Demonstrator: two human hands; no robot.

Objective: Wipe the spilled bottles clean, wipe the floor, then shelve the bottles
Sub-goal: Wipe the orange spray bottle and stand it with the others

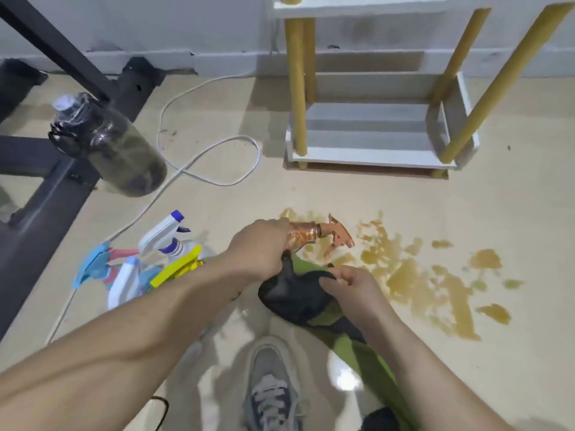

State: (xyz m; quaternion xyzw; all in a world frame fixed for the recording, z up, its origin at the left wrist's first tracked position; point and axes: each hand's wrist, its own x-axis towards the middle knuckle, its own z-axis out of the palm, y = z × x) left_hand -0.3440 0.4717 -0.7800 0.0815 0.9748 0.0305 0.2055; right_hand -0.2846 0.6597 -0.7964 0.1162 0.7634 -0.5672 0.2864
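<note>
My left hand (261,247) grips a copper-coloured spray bottle (303,233) by its neck, its trigger head (337,236) pointing right above the floor. My right hand (351,290) pinches a black and green cloth (295,295) wrapped around the bottle's lower body, which is hidden. A yellow-brown spill (417,275) spreads over the beige floor to the right of the bottle. Several spray bottles with blue, yellow and white heads (146,259) lie in a heap at the left. A white shelf with yellow posts (370,157) stands at the back.
A large dark transparent jug (115,144) lies beside a black metal frame (46,188) at the left. A white cable (199,169) loops across the floor behind the bottles. My grey shoe (273,384) is at the bottom middle.
</note>
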